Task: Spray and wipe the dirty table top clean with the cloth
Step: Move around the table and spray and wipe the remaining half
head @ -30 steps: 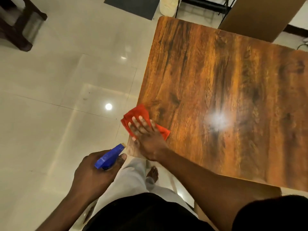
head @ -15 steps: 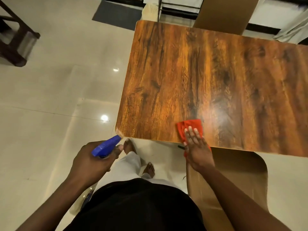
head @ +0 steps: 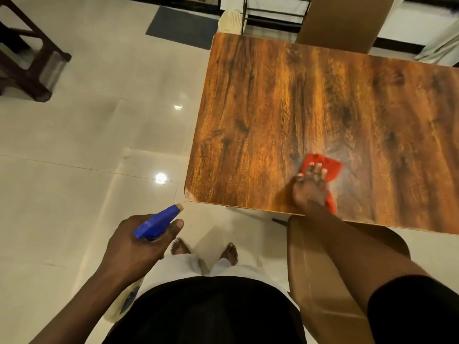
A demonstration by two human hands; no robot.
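A glossy wood-grain table top [head: 310, 100] fills the upper right. My right hand [head: 310, 187] lies flat on a red cloth [head: 327, 165], pressing it against the table near the front edge; the cloth shows beyond the fingertips and to the right of the wrist. A faint wet sheen spreads just right of the cloth. My left hand [head: 139, 247] is off the table, over the floor, wrapped around a spray bottle [head: 159, 223] with a blue trigger head pointing up-right; its pale body hangs below my wrist.
A brown chair [head: 323, 281] stands under my right forearm at the table's front edge. Another chair back [head: 342, 21] is at the far side. Dark wooden furniture [head: 27, 63] stands at the far left on the glossy tiled floor, a grey mat [head: 181, 27] beyond.
My right hand has slid the red cloth rightward along the front edge, from the table's left corner, then a little farther onto the surface. The left hand keeps the bottle in place.
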